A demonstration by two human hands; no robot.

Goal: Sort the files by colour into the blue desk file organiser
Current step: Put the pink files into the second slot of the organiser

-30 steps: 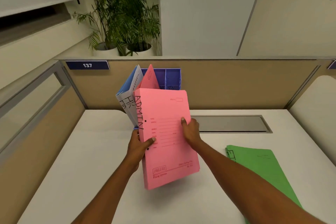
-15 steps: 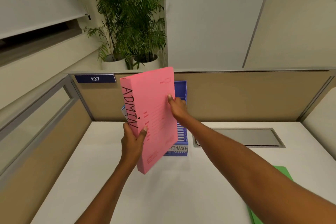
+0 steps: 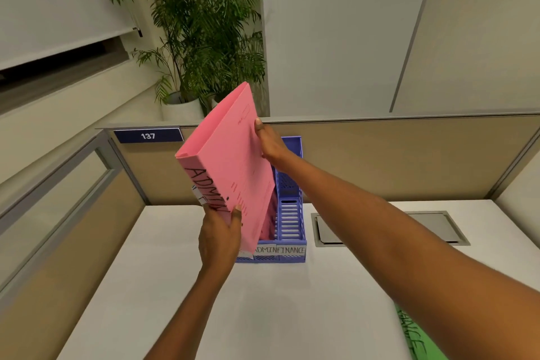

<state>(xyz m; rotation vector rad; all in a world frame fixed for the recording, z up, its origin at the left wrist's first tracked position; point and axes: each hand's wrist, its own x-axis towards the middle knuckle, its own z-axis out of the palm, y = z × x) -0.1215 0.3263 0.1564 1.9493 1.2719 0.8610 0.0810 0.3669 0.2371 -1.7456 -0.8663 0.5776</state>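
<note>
ADMIN-marked pink file (image 3: 230,155) held tilted over blue organiser (image 3: 289,213), lower corner down by ADMIN label at organiser front. Lower spine edge gripped by left hand (image 3: 219,238); upper right edge pinched by right hand (image 3: 270,143). Second pink sheet (image 3: 270,222) seen inside ADMIN slot, FINANCE slot beside it. Organiser stood on white bench (image 3: 263,301) against partition. Green file (image 3: 415,339) laid flat on bench at right, partly hidden by right forearm. Plate 137 (image 3: 148,135) fixed on partition.

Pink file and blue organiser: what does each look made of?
The pink file: thin card, matte, it seems; it has a creased spine with marker lettering and printed lines. The blue organiser: moulded plastic, probably, slightly glossy; its walls are slotted grids.
</note>
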